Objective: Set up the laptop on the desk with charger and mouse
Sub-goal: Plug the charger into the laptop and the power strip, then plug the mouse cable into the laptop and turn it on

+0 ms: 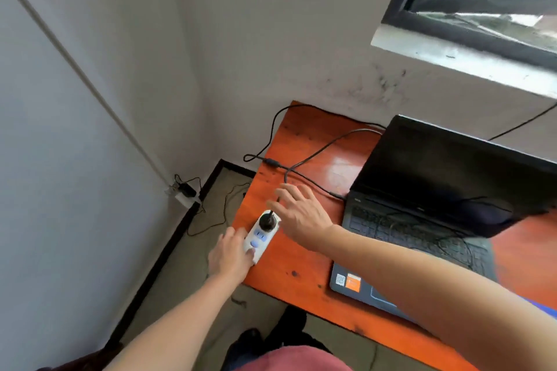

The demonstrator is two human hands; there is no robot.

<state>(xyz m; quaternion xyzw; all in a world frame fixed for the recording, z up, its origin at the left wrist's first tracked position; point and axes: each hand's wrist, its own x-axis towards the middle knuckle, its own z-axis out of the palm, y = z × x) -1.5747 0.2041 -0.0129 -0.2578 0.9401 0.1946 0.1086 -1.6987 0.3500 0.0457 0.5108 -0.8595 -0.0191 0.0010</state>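
An open black laptop point(422, 220) sits on the orange wooden desk point(307, 268), with a thin dark cable lying across its keyboard. A white power strip point(259, 238) lies at the desk's left edge, and a black round plug point(267, 221) is seated in its far socket. The charger cable point(313, 156) runs from the plug across the desk to the laptop's left side. My left hand point(230, 254) grips the near end of the strip. My right hand point(298, 212) hovers just right of the plug, fingers spread, holding nothing. No mouse is visible.
White walls meet in a corner behind the desk. A window point(488, 9) is at the upper right. On the tiled floor to the left, a wall socket with an adapter point(185, 193) trails thin cables. My feet show below the desk's near edge.
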